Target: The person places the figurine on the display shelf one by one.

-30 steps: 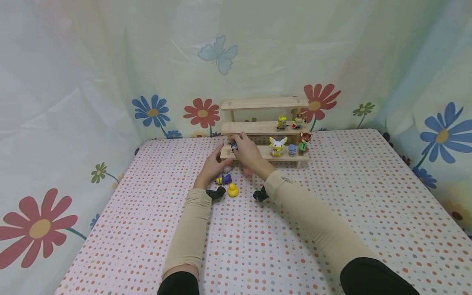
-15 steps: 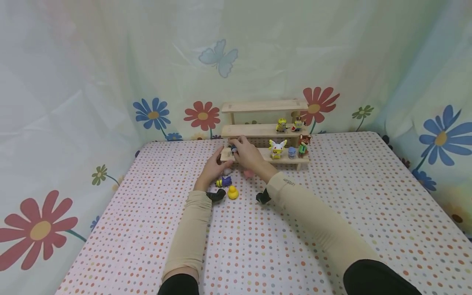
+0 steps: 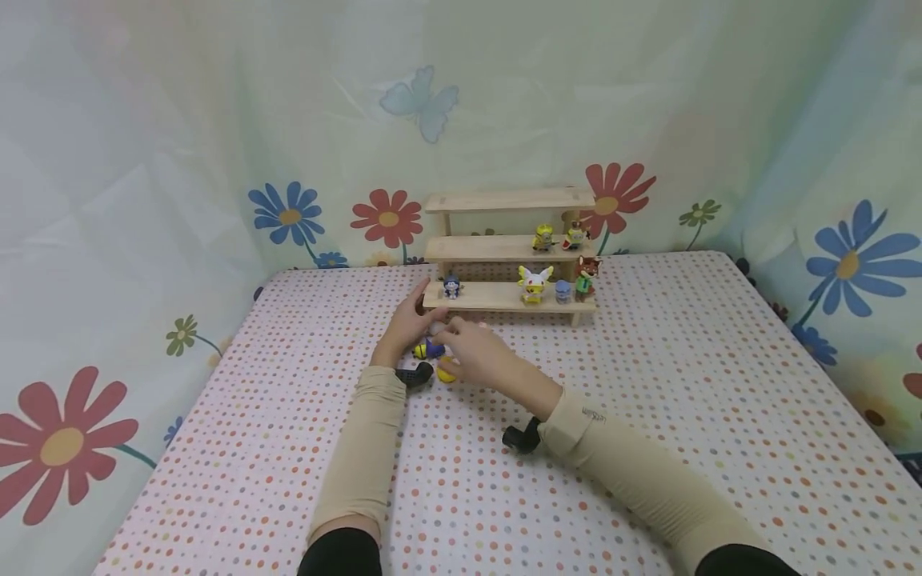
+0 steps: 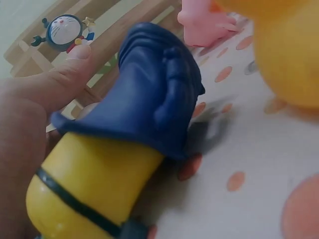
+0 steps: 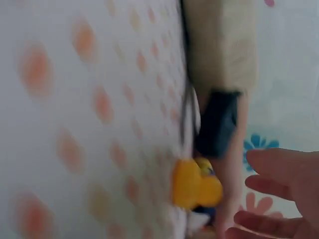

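Observation:
My left hand point(image 3: 406, 324) rests against the left end of the wooden tiered shelf point(image 3: 490, 298), its thumb straight along the front in the left wrist view. A small dark-blue, white-faced figurine point(image 3: 451, 287) stands on the lowest tier, close to that thumb. Over the toys in front of the shelf is my right hand point(image 3: 479, 352), fingers loosely bent and nothing between them. It partly covers a yellow rubber duck point(image 3: 444, 373). Beside the duck lies a yellow toy figure in a blue hat point(image 4: 134, 99). A pink toy point(image 4: 207, 22) sits farther back.
Right on the lowest tier stand a yellow-and-white eared figurine point(image 3: 534, 285), a small blue one point(image 3: 563, 291) and a fox figurine point(image 3: 587, 278). Two yellow figurines point(image 3: 543, 238) occupy the middle tier's right. A dotted cloth point(image 3: 648, 360) covers the table; flowered curtains hang around it.
My right hand has let go of the dark-blue figurine, leaving it upright on the lowest tier, and moved down toward the duck. My left hand stays at the shelf's left end.

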`<state>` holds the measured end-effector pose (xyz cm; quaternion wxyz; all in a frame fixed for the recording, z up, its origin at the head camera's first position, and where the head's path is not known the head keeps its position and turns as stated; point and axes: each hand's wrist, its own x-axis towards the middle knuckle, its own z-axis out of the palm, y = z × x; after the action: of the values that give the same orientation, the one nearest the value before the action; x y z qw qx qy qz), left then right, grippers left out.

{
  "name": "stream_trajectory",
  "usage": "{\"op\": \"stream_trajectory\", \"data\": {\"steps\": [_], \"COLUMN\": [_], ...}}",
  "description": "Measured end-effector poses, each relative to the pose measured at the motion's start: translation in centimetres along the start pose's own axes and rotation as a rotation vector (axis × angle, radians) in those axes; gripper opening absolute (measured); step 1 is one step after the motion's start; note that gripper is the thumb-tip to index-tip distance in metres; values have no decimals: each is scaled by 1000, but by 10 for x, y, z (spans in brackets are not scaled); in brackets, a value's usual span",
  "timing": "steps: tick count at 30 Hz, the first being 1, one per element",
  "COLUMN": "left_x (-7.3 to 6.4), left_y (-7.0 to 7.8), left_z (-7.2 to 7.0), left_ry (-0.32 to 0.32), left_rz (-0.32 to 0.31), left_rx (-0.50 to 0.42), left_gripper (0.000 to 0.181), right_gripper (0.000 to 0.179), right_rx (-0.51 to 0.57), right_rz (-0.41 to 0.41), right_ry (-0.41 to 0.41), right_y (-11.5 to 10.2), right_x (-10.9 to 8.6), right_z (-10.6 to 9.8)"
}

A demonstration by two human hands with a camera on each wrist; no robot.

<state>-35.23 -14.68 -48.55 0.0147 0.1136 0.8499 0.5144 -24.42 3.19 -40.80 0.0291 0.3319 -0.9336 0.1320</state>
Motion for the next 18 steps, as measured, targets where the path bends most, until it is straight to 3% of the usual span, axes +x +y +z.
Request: {"op": "stream_trajectory", "data": {"steps": [3, 7, 18], "left_x": [-1, -1, -1], "left_y": [-2, -2, 4], "left_z": [0, 1, 0], "left_ry": [3, 16, 29], "left_rz": [5, -7, -29], "left_rx": [8, 20, 34], "left_gripper": [93, 96, 92], "right_gripper": [49, 55, 36], "right_rx": [-14, -24, 69], "right_rz": [-3, -1, -19], "right_ry": [-107, -150, 53], "right_y": [-8, -4, 18], "right_x": [-11, -15, -14], "right_z": [17, 33, 53]}}
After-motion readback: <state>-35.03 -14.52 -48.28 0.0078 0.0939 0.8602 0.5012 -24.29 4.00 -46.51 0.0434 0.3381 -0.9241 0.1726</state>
